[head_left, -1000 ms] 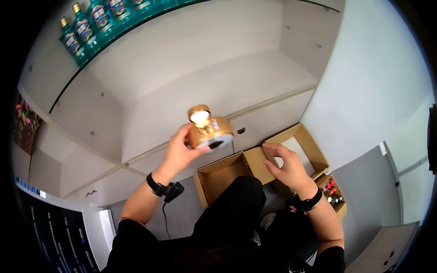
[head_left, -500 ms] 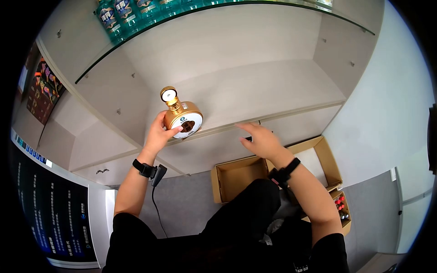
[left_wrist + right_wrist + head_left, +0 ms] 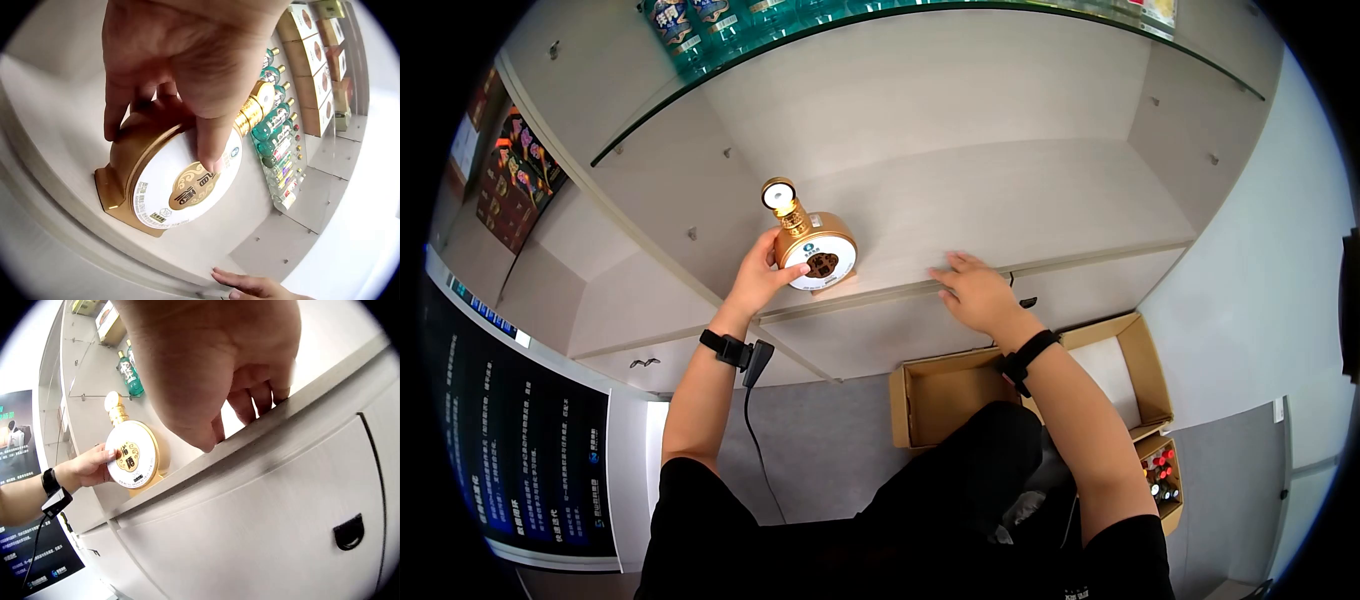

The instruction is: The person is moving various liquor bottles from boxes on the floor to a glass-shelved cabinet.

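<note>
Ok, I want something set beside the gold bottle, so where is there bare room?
The lower shelf is bare from the gold bottle to the right side wall, behind the right hand. It is crowded above, where teal bottles stand, and at the bottle's left, where the left hand grips.

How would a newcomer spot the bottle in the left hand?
Find the pale cabinet, then look below its glass shelf. Near the left end, the left hand grips a round gold bottle, white-faced, unlike the slim green bottles above.
</note>
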Demonstrator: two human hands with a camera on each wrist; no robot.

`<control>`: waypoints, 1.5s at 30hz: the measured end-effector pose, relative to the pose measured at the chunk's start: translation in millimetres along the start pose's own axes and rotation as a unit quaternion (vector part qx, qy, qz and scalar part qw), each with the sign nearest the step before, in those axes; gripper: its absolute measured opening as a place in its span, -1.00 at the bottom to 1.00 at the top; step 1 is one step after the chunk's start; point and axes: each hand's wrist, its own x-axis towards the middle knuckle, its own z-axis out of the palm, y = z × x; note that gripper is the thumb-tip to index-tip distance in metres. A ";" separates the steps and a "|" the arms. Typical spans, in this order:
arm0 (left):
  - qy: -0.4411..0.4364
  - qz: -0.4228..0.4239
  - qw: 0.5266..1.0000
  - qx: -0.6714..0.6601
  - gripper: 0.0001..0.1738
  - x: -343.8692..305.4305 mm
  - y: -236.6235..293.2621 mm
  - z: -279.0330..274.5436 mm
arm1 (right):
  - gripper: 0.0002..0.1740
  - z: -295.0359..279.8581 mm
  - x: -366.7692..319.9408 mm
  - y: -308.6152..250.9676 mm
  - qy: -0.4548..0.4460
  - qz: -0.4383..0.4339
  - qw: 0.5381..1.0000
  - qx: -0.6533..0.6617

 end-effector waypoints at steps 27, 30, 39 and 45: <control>0.221 0.166 0.744 0.608 -0.39 3.4 23.8 47.0 | -0.49 -4.8 -5.5 -5.1 0.014 0.002 1.000 -0.009; 0.217 0.166 0.738 0.617 -0.47 13.5 25.4 42.4 | -0.49 -1.5 -4.1 -2.5 0.024 -0.002 1.000 -0.007; 0.168 0.069 0.782 0.596 -0.56 50.2 30.8 22.5 | -0.50 -8.5 -4.1 -8.3 0.011 0.017 1.000 0.004; 0.180 0.062 0.798 0.572 -0.55 74.8 15.1 12.6 | -0.52 -9.8 -1.8 -8.6 0.008 0.014 1.000 0.002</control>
